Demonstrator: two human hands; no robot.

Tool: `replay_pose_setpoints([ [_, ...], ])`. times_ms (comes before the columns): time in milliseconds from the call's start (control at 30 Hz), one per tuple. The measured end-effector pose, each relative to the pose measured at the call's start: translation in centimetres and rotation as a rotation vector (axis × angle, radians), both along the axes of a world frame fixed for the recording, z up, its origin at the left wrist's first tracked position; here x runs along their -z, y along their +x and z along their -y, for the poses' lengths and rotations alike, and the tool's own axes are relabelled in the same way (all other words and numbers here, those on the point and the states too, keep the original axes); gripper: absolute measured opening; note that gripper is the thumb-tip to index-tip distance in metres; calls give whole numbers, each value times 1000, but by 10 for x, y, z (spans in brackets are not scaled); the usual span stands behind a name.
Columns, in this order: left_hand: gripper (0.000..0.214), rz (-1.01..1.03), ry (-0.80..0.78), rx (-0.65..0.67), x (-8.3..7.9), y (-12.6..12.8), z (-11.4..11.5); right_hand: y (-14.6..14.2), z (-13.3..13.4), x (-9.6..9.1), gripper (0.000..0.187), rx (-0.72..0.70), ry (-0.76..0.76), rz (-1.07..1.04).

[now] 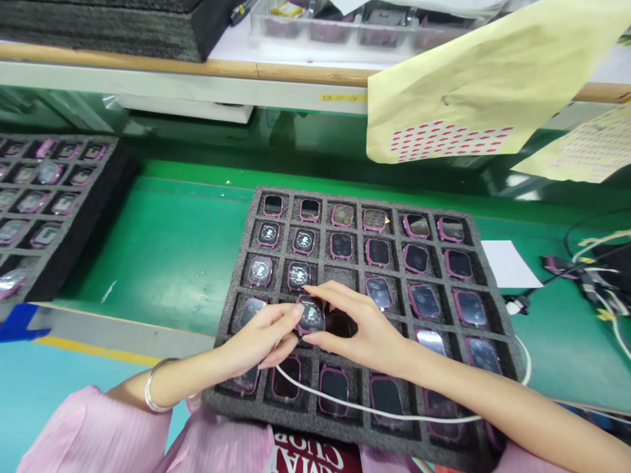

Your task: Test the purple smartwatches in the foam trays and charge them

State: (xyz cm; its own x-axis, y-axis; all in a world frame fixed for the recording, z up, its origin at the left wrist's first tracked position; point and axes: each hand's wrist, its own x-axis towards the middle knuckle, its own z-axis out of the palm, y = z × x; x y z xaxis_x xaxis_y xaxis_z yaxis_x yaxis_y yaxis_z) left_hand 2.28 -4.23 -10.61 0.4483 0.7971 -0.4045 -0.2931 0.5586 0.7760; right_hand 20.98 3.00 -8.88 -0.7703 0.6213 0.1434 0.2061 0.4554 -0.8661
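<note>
A dark foam tray [340, 272] with a grid of pockets holds several pink-cased watch bodies with dark screens. Both hands meet over its front-left part. My left hand [263, 338] pinches the left side of one pink watch body [311, 315] held just above the pockets. My right hand [359, 325] grips the same watch from the right, thumb below and fingers on top. The pocket right behind the hands looks unfilled. A white cable [374, 410] runs across the tray's front row under my right forearm.
A second foam tray [73, 217] of watches lies at the left on the green belt. Yellow sticker sheets [473, 98] hang at upper right. A white card [507, 263] and tangled cables [591, 276] lie to the right. A shelf with dark foam [98, 26] runs behind.
</note>
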Motion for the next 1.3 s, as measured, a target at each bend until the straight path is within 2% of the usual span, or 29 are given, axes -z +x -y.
replay_pose_setpoints([
  [200, 39, 20, -28, 4, -3, 0, -2, 0, -3, -2, 31, -11, -70, -1],
  [333, 38, 1, -23, 8, -1, -1, -1, 0, -4, -2, 34, 5, -69, 12],
  [533, 32, -39, 25, 4, -4, 1, -2, 2, -4, -1, 37, -64, 54, 65],
  [667, 32, -32, -1, -41, -9, 5, -4, 4, -1, 2, 38, -83, 143, 106],
  [900, 32, 31, -31, -61, -7, 4, 0, 3, 2, 9, 44, -92, 166, 10],
  [1133, 31, -90, 85, 21, -3, -1, 2, 2, 6, 15, 44, -86, 220, -7],
  [1300, 26, -136, 188, -10, -1, 2, 3, 3, 4, 9, 44, -71, 383, 37],
])
